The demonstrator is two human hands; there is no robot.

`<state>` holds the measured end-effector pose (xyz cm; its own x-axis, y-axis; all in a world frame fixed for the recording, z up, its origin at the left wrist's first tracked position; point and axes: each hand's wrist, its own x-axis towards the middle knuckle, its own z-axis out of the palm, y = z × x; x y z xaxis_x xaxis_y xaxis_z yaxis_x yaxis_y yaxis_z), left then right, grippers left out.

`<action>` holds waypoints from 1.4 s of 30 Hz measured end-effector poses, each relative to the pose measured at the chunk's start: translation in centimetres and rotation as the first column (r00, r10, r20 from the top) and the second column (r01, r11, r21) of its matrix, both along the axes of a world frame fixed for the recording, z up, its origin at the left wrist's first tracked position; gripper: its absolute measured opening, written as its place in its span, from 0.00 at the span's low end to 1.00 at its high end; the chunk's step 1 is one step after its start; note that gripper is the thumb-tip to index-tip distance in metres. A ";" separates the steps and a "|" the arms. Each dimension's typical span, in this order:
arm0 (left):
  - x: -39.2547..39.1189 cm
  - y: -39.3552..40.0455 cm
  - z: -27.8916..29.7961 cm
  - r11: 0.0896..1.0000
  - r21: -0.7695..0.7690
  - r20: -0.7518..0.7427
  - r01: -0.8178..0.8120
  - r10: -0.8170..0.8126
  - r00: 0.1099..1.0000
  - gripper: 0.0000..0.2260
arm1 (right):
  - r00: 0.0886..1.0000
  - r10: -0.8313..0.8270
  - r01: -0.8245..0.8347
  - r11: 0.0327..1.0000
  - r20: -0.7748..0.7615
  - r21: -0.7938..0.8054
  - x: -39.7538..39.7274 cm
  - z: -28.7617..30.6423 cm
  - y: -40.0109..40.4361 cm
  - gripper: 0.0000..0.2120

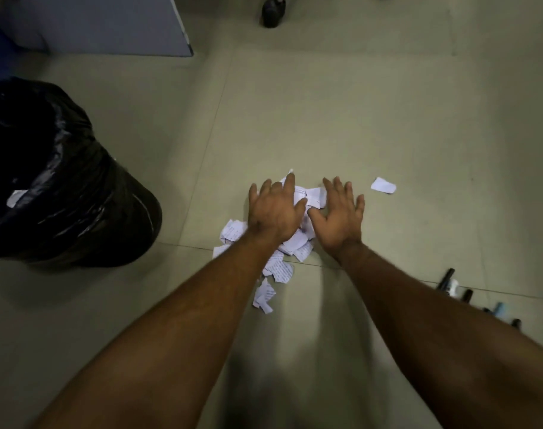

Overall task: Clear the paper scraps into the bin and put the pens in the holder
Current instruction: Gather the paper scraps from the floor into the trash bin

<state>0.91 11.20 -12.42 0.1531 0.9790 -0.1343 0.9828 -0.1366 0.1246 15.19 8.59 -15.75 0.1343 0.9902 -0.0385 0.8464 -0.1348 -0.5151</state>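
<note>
A heap of torn white paper scraps (282, 267) with handwriting lies on the tiled floor. My left hand (274, 209) and my right hand (338, 216) are spread palm down over the heap's far end, fingers apart, holding nothing. One loose scrap (383, 185) lies apart to the right of my right hand. The bin (78, 193), lined with a black plastic bag, stands at the left with one scrap (14, 198) inside. Several pens (468, 294) lie on the floor at the right, partly hidden behind my right forearm. No pen holder is in view.
A grey panel or cabinet side (109, 26) stands at the back left. A black chair caster (273, 12) sits at the top centre. Bare floor tiles (356, 103) stretch beyond the scraps.
</note>
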 end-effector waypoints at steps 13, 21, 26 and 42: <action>-6.0 -9.3 0.2 0.872 0.081 0.235 -0.483 0.454 0.860 0.19 | 0.995 -0.069 0.076 0.991 0.065 -0.110 -1.4 1.9 -2.1 0.42; -8.3 -15.8 3.8 0.595 -0.162 0.041 -0.787 0.801 0.597 0.20 | 0.997 -0.069 0.066 0.992 -0.021 -0.110 -4.8 3.7 -6.6 0.37; -6.0 -16.2 3.6 0.340 -0.456 0.078 -0.823 0.936 0.343 0.27 | 0.987 -0.157 0.164 0.950 0.046 -0.268 -5.9 3.9 -7.8 0.40; -3.8 -10.8 3.7 0.570 -0.513 0.414 -0.642 0.819 0.397 0.28 | 0.991 -0.039 0.008 0.972 -0.128 -0.234 -6.6 4.3 -7.9 0.27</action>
